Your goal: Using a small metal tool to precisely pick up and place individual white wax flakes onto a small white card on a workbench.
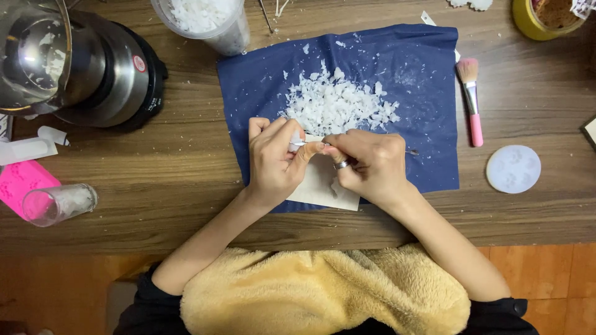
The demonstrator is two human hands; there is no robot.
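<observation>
Between the curled fingers of the left hand (pixel 273 158) and the right hand (pixel 367 164), a small white flake (pixel 297 140) is pinched; the right grips a thin metal tool (pixel 410 152). Just beyond the fingertips lies a heap of white flakes (pixel 338 102) on dark blue cloth (pixel 422 93).

The person's two arms are bare up to the elbows. Dark black sleeves are pushed up high on both arms. A soft, fluffy yellow piece of clothing covers the front of the body. The right hand (pixel 371 166) wears a shiny silver ring (pixel 341 164) on one finger
</observation>
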